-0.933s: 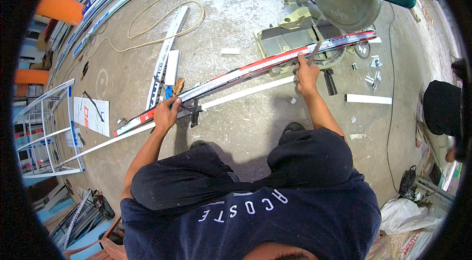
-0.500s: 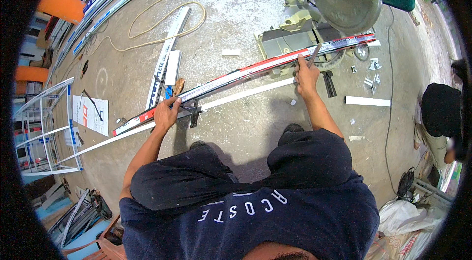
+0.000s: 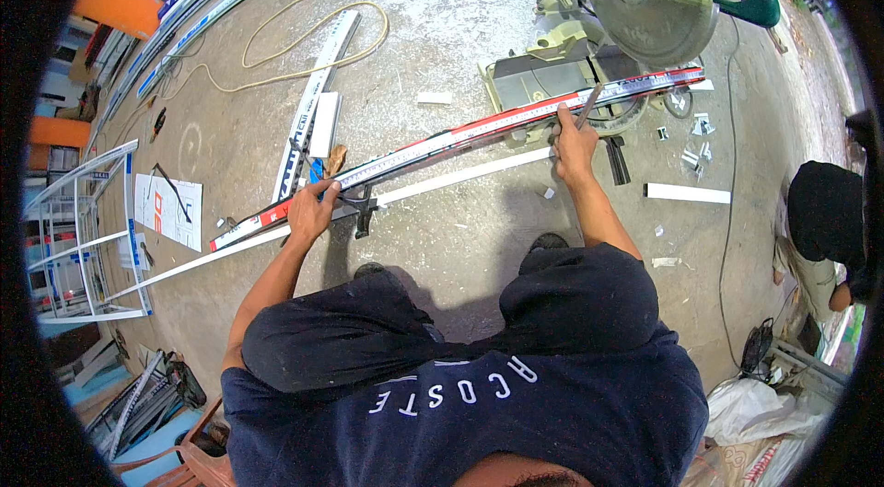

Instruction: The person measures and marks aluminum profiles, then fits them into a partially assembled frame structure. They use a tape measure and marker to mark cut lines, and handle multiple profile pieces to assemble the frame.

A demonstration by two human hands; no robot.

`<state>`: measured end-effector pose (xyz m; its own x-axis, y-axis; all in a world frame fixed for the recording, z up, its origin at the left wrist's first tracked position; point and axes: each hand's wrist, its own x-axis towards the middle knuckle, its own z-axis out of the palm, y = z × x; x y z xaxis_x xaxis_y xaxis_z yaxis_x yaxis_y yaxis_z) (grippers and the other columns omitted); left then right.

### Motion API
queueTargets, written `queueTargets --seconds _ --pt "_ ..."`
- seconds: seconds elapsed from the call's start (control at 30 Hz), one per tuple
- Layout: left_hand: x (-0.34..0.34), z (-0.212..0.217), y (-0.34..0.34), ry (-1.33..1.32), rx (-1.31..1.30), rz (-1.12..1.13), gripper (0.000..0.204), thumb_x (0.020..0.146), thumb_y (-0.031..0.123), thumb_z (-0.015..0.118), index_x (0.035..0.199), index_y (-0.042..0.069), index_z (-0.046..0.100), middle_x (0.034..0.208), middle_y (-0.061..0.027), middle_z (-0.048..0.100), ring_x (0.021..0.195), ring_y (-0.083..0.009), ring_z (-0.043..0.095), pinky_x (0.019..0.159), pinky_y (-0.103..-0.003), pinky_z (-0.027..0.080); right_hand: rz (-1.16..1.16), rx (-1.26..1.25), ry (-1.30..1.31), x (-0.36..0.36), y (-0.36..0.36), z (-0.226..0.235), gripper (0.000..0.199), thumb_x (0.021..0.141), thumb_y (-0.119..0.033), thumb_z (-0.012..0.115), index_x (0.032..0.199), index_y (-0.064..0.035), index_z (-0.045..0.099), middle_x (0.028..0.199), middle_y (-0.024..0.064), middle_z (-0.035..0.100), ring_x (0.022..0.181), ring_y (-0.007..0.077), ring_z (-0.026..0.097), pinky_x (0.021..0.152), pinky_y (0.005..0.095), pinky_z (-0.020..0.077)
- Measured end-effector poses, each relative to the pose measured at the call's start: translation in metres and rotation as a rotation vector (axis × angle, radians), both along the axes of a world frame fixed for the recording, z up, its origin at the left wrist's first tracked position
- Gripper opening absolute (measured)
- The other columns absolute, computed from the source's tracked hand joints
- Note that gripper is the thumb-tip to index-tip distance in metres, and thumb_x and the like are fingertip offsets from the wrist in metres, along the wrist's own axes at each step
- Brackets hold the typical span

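Note:
A long, narrow metal profile (image 3: 442, 144) with red and white film slants across in front of me. Its right end lies over the base of a mitre saw (image 3: 649, 8), whose round blade guard is raised above it. My left hand (image 3: 311, 211) is closed round the profile near its left end. Farther right, my right hand (image 3: 575, 151) grips the same profile at the saw's near side, with a thin, dark, pencil-like stick (image 3: 590, 104) between its fingers. A white bar (image 3: 470, 176) runs below the profile, beside a black bracket-like piece (image 3: 365, 213).
White offcuts (image 3: 689, 193) and scraps lie right of the saw. More profiles (image 3: 322, 63) rest on the floor, near a looped hose (image 3: 385, 27). A white frame (image 3: 92, 238) stands at left. A person in dark clothing (image 3: 822, 211) is at the right edge.
Almost nothing differs. Both hands keep their hold on the profile, and the view has shifted very slightly.

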<state>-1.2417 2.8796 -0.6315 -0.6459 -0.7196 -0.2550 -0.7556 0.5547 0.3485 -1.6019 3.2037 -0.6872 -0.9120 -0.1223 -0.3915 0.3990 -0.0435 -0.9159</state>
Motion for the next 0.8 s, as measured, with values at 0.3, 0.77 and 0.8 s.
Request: queueTargets --seconds 0.3,0.77,0.8 --pt "0.0029 -0.0054 -0.0019 0.018 -0.039 -0.025 0.046 0.098 0.049 0.056 0.114 0.012 0.077 0.093 -0.0172 0.076 0.092 -0.0366 0.072 0.083 -0.045 0.054 0.011 0.002 -0.004 0.0018 -0.0032 -0.0008 0.032 0.096 -0.032 0.072 0.082 -0.0064 0.058 0.062 -0.0009 0.053 0.042 0.0074 0.041 0.037 0.0253 0.0304" --pt "0.0018 -0.0046 -0.0017 0.021 -0.073 -0.028 0.044 0.097 0.050 0.058 0.112 0.014 0.078 0.086 -0.0171 0.076 0.087 -0.0371 0.072 0.079 -0.047 0.054 -0.003 0.005 0.001 0.0020 -0.0070 -0.0053 0.032 0.096 -0.030 0.073 0.081 -0.0056 0.058 0.061 -0.0006 0.054 0.040 0.0073 0.040 0.036 0.0257 0.0284" --pt "0.0011 -0.0036 -0.0011 0.011 -0.060 -0.016 0.043 0.097 0.050 0.058 0.112 0.014 0.079 0.085 -0.0171 0.076 0.086 -0.0371 0.072 0.078 -0.047 0.054 -0.003 -0.003 0.001 0.0022 -0.0072 -0.0057 0.032 0.096 -0.029 0.073 0.080 -0.0056 0.058 0.061 -0.0004 0.054 0.040 0.0075 0.040 0.036 0.0257 0.0284"
